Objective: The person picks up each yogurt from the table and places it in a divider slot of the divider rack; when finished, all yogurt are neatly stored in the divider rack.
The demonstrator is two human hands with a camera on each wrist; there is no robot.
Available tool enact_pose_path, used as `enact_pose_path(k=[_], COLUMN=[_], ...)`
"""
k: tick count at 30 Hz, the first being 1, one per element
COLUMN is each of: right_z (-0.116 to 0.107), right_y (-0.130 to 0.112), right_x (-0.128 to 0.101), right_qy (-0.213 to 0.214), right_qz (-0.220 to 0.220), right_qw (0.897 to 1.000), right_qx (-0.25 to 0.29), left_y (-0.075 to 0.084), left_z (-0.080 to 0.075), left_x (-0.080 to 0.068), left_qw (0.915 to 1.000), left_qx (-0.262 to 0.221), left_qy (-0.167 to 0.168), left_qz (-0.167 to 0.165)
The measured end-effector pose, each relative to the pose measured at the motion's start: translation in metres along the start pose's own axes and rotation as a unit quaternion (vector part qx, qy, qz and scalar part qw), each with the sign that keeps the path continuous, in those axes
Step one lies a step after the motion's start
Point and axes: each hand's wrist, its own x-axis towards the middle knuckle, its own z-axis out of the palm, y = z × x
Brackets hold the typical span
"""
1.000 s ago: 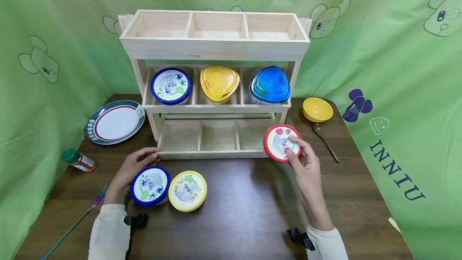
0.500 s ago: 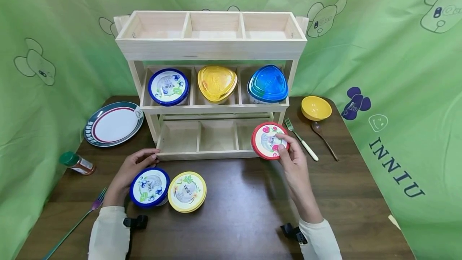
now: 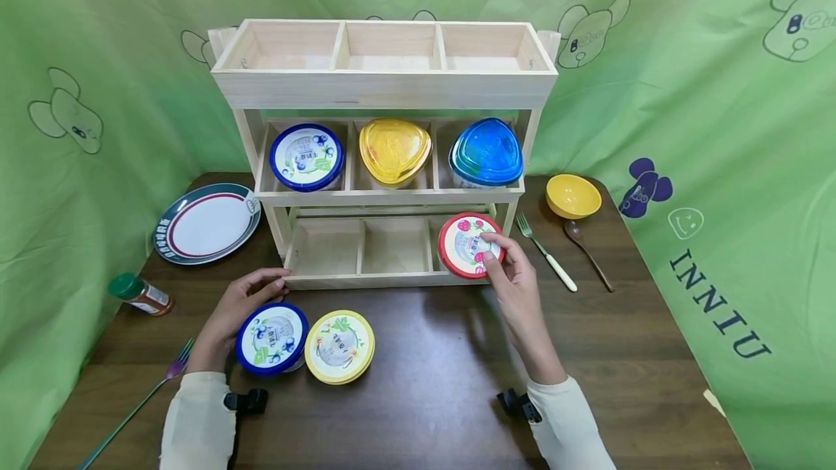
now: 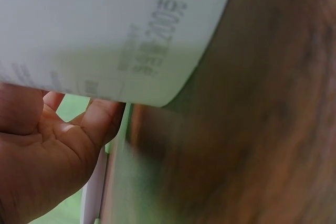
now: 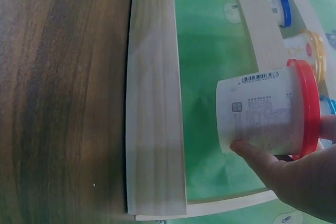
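My right hand (image 3: 522, 303) grips a white tub with a red strawberry lid (image 3: 469, 245), thumb and fingers around it. It hangs over the right compartment of the bottom tier; the right wrist view shows the tub (image 5: 262, 111) raised beside the front board. My left hand (image 3: 238, 310) touches the left front corner of the wooden rack (image 3: 385, 89) with relaxed fingers. Close by it stand a blue-lidded tub (image 3: 272, 337) and a yellow-lidded tub (image 3: 340, 347). In the left wrist view the blue-lidded tub (image 4: 105, 35) hides part of the left hand (image 4: 47, 166).
The middle tier carries a blue-rimmed tub (image 3: 307, 157), a yellow-lidded tub (image 3: 395, 152) and a blue-lidded triangular tub (image 3: 486, 152). Left lie a plate (image 3: 209, 225), a spice jar (image 3: 140, 294) and a fork (image 3: 133, 412). Right are a yellow bowl (image 3: 573, 196), a spoon (image 3: 588, 256) and a white-handled fork (image 3: 548, 256).
My right hand has carried the red-lidded tub left and slightly away from me, from beside the rack's right end to over its bottom right compartment. The left hand has stayed in place.
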Motion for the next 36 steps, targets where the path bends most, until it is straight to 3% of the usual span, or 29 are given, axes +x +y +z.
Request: enact_pose_path(k=[9,20,30,33,36], right_z=[0.005,0.002,0.0,-0.001,-0.006], right_y=[0.006,0.012,0.018,0.021,0.023], right_x=[0.012,0.022,0.027,0.029,0.029], right_qy=[0.008,0.004,0.002,-0.012,-0.021], right_qz=[0.009,0.066,0.066,0.051,0.006], right_qw=[1.0,0.995,0.997,0.999,0.994], right_qx=[0.011,0.072,0.029,-0.015,-0.103], left_y=[-0.003,-0.001,0.001,0.001,0.002], left_z=[0.0,0.0,0.0,0.0,0.0], left_x=[-0.001,-0.002,-0.002,-0.002,-0.002], left_qw=[1.0,1.0,1.0,1.0,1.0], left_qx=[0.0,0.002,0.0,0.0,-0.002], left_qy=[-0.001,-0.001,0.0,0.0,0.0], left_qz=[-0.003,-0.005,-0.004,-0.002,0.001])
